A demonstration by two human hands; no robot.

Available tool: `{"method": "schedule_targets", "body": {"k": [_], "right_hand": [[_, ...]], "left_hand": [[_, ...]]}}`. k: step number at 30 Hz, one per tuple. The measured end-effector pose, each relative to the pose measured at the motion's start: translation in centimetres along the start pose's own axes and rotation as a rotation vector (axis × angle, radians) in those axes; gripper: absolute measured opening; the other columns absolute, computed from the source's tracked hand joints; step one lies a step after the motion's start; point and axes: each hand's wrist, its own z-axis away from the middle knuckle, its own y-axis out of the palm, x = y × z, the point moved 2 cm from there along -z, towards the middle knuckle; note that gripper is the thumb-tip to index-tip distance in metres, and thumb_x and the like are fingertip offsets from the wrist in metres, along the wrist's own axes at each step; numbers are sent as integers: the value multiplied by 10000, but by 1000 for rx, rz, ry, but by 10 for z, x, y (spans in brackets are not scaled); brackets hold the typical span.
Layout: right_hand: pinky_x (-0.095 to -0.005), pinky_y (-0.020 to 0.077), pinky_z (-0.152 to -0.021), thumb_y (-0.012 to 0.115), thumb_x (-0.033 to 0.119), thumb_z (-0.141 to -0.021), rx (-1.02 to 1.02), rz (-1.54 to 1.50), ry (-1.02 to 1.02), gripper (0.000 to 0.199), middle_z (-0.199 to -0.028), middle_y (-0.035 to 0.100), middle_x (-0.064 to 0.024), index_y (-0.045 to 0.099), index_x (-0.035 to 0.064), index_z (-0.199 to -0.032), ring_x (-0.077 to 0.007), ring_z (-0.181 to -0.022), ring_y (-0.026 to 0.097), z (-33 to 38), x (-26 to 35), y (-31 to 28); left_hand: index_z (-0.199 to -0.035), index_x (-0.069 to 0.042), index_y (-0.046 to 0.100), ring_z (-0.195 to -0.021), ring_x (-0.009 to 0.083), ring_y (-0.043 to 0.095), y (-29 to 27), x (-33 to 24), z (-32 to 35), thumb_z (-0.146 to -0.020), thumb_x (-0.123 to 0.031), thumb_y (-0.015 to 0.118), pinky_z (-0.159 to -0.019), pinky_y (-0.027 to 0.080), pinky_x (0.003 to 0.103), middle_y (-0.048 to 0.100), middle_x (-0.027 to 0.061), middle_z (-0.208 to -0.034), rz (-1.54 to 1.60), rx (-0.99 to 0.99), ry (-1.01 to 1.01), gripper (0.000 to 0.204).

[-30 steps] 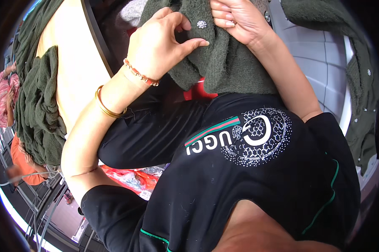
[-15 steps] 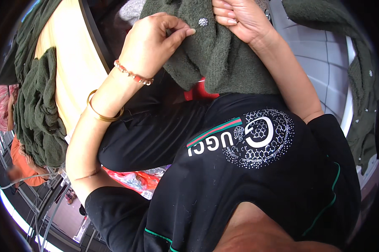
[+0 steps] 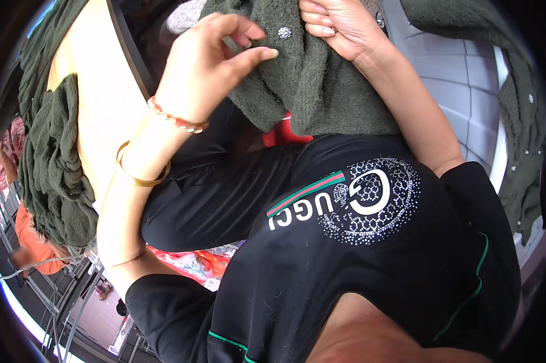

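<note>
A dark green knitted garment (image 3: 351,100) hangs over my lap from the top of the view. On it sits a round, sparkly button (image 3: 285,32). My right hand (image 3: 339,27) is closed around a fold of the knit, just right of the button. To the button's left, my left hand (image 3: 203,66) is raised with thumb and index finger apart. Nothing can be made out between those fingers. The garment's upper part is cut off by the view's edge.
At left, a pale wooden tabletop (image 3: 94,66) carries a heap of green knitwear (image 3: 52,163). A white container (image 3: 448,78) stands at right, with a buttoned green garment (image 3: 521,121) over its rim. Plastic bags (image 3: 194,263) lie below. A person in orange (image 3: 34,236) is at far left.
My left thumb and index finger have spread apart, and that hand has drawn slightly left, away from the button. My right hand keeps its hold; the view has shifted a little.
</note>
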Motion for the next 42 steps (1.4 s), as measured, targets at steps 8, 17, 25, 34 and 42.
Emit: {"method": "schedule_targets", "body": {"k": [8,17,25,34,42], "right_hand": [[-164,201,-383,633,193,-988,-6,5,10,108,-601,391,127,671,92,-989,19,-439,299,1,-2,5],[-166,193,-383,639,203,-983,-3,40,11,111,-591,388,129,677,100,-975,19,-439,295,-2,-8,9],[-173,179,-384,648,222,-980,-23,75,-7,125,-578,373,130,660,108,-929,18,-427,286,-1,-5,7],[-207,427,-590,688,129,-938,94,632,-521,147,-770,604,21,665,-16,-955,-39,-676,542,-5,-2,-8],[-226,488,-750,667,73,-941,75,710,-477,256,-934,679,-38,577,-43,-1150,-77,-865,613,37,5,-5]], "left_hand": [[-912,-76,697,-595,166,609,18,-1,-6,-773,-305,830,-575,505,301,608,38,-826,-422,-25,145,299],[-944,-90,733,-770,262,691,30,-11,-1,-861,-342,717,-655,551,343,659,45,-896,-607,6,149,266],[-943,-91,747,-753,270,683,18,0,-4,-879,-237,690,-649,545,341,674,66,-885,-563,19,202,170],[-994,-12,752,-658,63,612,-16,2,5,-929,-142,665,-625,525,236,692,33,-749,237,243,-198,169],[-1097,-60,733,-806,20,619,-33,9,6,-986,-272,640,-721,519,191,724,-27,-939,241,364,-216,257]]}}
